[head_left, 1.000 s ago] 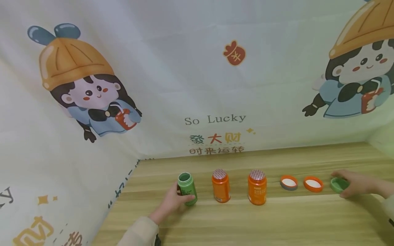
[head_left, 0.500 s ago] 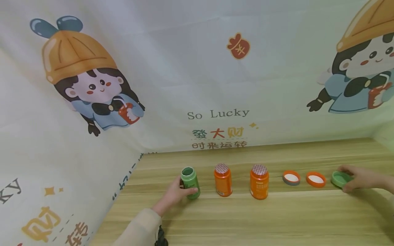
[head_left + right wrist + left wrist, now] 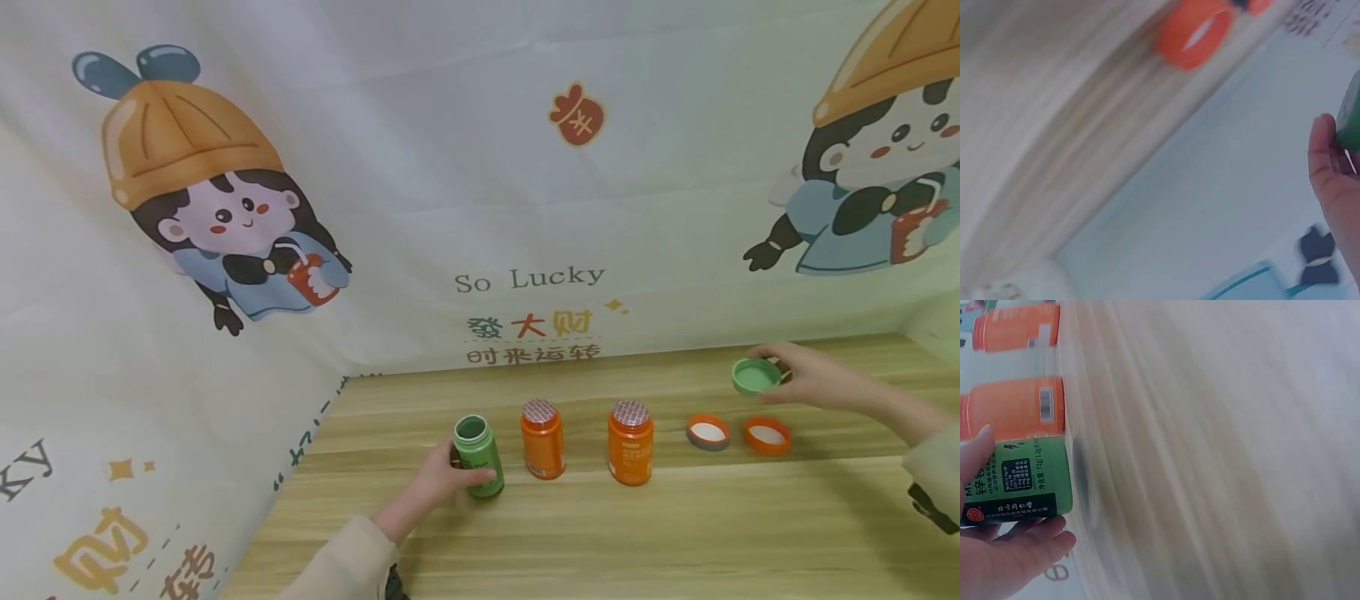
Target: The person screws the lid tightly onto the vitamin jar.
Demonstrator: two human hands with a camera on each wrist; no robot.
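Note:
My left hand [image 3: 444, 482] grips a green bottle [image 3: 478, 454] with an uncovered mouth, thumb on one side and fingers on the other. In the left wrist view its black-and-green label [image 3: 1019, 478] faces the camera, and its base is close over the table. My right hand [image 3: 806, 379] holds a green lid [image 3: 756, 377] by its edge, hollow side showing, raised above the table behind the other lids. Only part of that lid [image 3: 1351, 119] shows at the right edge of the right wrist view.
Two orange bottles [image 3: 543, 439] [image 3: 631, 443] with patterned seals over their mouths stand right of the green bottle. Further right lie an orange-and-grey lid [image 3: 708, 433] and an orange lid [image 3: 767, 436], white insides up. A printed cloth [image 3: 405, 208] hangs behind the wooden table [image 3: 600, 542].
My right hand has lifted the green lid off the table and carried it left. My left hand has shifted the green bottle slightly right, nearer the first orange bottle.

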